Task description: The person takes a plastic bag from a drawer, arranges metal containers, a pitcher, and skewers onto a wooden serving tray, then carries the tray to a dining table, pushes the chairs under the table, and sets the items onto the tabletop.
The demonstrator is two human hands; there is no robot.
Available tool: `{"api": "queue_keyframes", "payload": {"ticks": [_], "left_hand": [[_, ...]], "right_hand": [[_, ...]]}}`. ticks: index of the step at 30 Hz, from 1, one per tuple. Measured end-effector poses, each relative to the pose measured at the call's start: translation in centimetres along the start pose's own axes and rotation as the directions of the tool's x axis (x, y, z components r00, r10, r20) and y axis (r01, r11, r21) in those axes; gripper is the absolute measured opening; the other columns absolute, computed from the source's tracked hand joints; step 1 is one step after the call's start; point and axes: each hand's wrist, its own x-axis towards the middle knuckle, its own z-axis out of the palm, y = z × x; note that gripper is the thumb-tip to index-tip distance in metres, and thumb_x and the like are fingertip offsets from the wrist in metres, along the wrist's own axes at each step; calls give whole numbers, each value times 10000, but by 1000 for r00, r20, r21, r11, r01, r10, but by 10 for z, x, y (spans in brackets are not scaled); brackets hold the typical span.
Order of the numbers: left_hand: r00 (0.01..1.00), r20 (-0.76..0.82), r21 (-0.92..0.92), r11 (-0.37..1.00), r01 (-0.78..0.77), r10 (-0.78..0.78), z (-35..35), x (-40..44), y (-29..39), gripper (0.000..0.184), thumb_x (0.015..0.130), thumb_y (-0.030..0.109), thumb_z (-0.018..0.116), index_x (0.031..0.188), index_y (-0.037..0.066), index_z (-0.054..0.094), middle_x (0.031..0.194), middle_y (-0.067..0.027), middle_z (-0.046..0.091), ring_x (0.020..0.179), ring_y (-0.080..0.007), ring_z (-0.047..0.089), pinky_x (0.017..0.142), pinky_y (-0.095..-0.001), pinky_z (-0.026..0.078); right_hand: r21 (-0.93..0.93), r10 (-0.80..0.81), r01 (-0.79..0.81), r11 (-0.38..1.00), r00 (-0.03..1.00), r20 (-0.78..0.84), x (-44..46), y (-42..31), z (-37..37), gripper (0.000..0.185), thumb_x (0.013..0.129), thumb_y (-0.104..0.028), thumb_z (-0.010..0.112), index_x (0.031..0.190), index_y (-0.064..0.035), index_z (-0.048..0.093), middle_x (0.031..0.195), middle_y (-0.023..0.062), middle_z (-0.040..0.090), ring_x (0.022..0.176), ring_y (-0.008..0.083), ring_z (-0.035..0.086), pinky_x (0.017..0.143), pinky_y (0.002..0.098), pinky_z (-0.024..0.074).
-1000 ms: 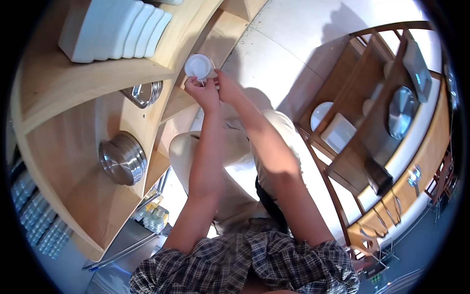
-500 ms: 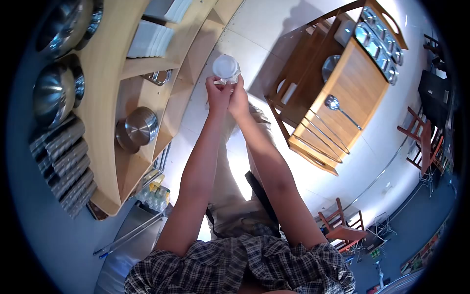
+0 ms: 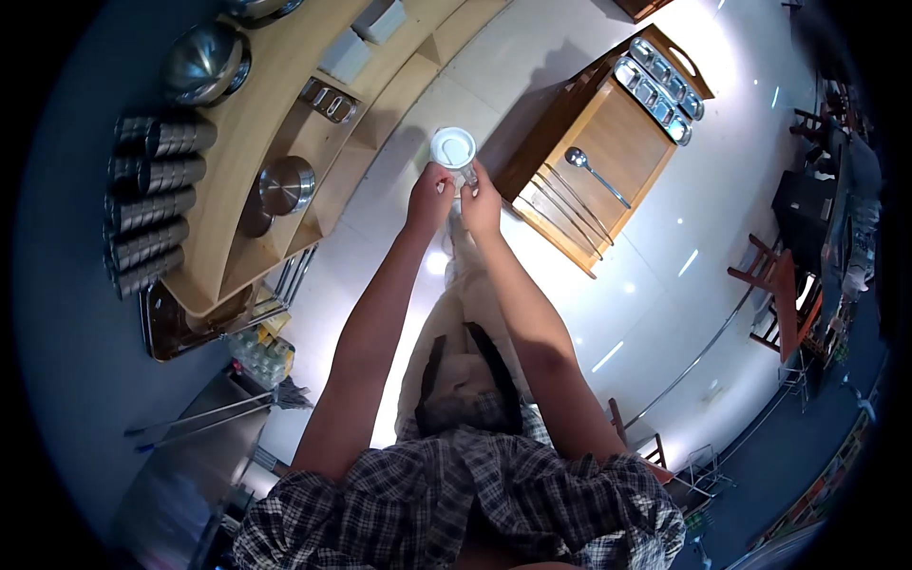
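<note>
In front of me, a clear jar with a round white lid point(image 3: 453, 148) is held out over the floor at arm's length. My left hand point(image 3: 432, 196) is closed at the jar's lower left, its fingers bent inward. Round the right side of the same jar, my right hand point(image 3: 481, 198) is closed too. The hands are close together, and they partly hide the jar's clear body below the lid. What the jar contains is too small to make out.
A wooden cart point(image 3: 608, 176) to the right carries steel compartment trays point(image 3: 655, 90), a ladle point(image 3: 591, 174) and long thin rods point(image 3: 575, 211). Left stands a wooden shelf unit point(image 3: 275, 123) with steel bowls point(image 3: 204, 65), a steel pot point(image 3: 287, 185) and stacked cups point(image 3: 157, 204). Chairs point(image 3: 774, 294) stand far right.
My view has shifted, so the cart and shelves sit differently in it. The jar's lid now faces me more squarely, and both hands keep hold of the jar.
</note>
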Motion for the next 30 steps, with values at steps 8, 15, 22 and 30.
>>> {"api": "queue_keyframes", "payload": {"ticks": [8, 15, 22, 30], "left_hand": [[967, -87, 201, 955, -220, 241, -23, -117, 35, 302, 697, 84, 676, 907, 51, 462, 882, -114, 504, 880, -289, 520, 753, -374, 431], [933, -116, 222, 925, -309, 339, -43, -181, 81, 769, 613, 119, 762, 1243, 8, 334, 1189, -194, 428, 1124, -362, 408, 954, -403, 348], [938, 151, -7, 950, -313, 311, -33, -219, 113, 837, 576, 49, 779, 1280, 7, 329, 1206, -173, 484, 1147, -263, 461, 945, -343, 384], [919, 28, 78, 916, -394, 393, 70, -214, 183, 814, 546, 68, 797, 1242, -3, 381, 1154, -162, 525, 1126, -273, 478, 938, -347, 391]], "right_hand": [[-7, -172, 172, 985, 985, -6, -98, -17, -60, 463, 733, -8, 556, 1186, -92, 513, 855, 192, 602, 689, 255, 578, 649, 325, 461], [45, -217, 212, 976, 955, 201, -154, -27, -117, 416, 746, 17, 563, 1149, -85, 542, 884, 145, 603, 669, 202, 545, 660, 295, 454], [92, -392, 381, 920, 885, 251, -183, -19, -173, 392, 766, -50, 611, 1150, -76, 536, 915, 110, 582, 663, 173, 492, 644, 288, 432], [-316, -498, 583, 748, 809, 313, -142, -16, -291, 314, 749, -99, 602, 1050, -25, 547, 1056, 167, 566, 940, 340, 554, 797, 390, 458]]}}
